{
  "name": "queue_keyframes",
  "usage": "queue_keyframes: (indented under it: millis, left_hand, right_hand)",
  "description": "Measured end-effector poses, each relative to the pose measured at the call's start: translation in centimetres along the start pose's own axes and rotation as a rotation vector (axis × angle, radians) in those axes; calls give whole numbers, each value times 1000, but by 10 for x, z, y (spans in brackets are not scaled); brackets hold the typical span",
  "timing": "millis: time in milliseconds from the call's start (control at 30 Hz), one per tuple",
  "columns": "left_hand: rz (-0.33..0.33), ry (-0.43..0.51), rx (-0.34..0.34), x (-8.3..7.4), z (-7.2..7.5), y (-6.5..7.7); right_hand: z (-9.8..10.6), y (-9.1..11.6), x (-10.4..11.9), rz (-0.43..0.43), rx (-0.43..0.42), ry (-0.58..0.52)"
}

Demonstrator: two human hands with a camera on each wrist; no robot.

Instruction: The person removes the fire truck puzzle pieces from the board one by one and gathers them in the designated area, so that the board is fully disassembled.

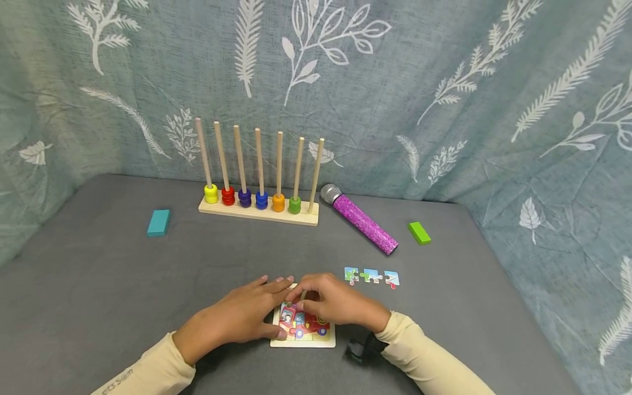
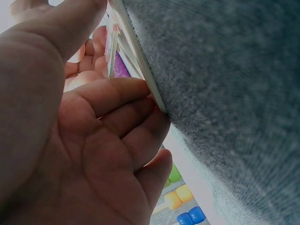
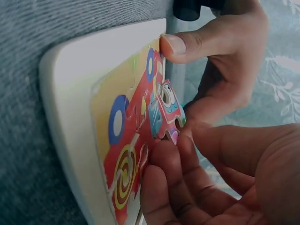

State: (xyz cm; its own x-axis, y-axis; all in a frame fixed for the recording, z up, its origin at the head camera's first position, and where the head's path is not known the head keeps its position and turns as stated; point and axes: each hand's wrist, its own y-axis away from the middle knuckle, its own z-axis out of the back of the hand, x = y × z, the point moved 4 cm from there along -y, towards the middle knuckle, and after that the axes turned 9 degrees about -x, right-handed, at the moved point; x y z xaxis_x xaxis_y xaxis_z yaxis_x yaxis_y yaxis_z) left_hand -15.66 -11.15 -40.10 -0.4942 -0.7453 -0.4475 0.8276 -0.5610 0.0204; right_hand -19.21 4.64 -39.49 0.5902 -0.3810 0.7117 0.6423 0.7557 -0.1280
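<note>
A small wooden jigsaw tray [image 1: 308, 344] with a pale border and a red vehicle picture lies at the near middle of the table. My left hand [image 1: 242, 312] rests at its left side, thumb on the near left part and long fingers along the upper left edge. In the right wrist view, a puzzle piece [image 3: 169, 105] with a cartoon eye is tilted up from the picture. My right hand [image 1: 331, 299] pinches this piece at its edge between thumb and fingers. Other picture pieces, with wheels and a yellow spiral [image 3: 124, 176], lie flat in the tray.
Three loose puzzle pieces [image 1: 371, 276] lie right of the tray. Behind are a purple glitter microphone [image 1: 365, 224] and a peg stand [image 1: 257, 215] with coloured beads. A teal block [image 1: 158, 223] lies left, a green block [image 1: 419, 233] right. A patterned curtain [image 1: 355, 109] borders the table.
</note>
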Motion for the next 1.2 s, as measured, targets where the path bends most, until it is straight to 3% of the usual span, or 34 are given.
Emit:
queue_keyframes:
  millis: [233,667,1033,1200]
  left_hand:
    - [14,6,-9,-1,0,0]
    - [-49,-43,-21,-1,-2,0]
    - [5,-58,36,-4,1,1]
    - [-14,-56,43,-6,2,1]
  right_hand:
    - [-3,0,-1,-13,3,4]
    - [-4,5,-6,-3,7,-65]
    - [15,15,-7,55,-60,-78]
    - [28,24,-14,40,-98,-61]
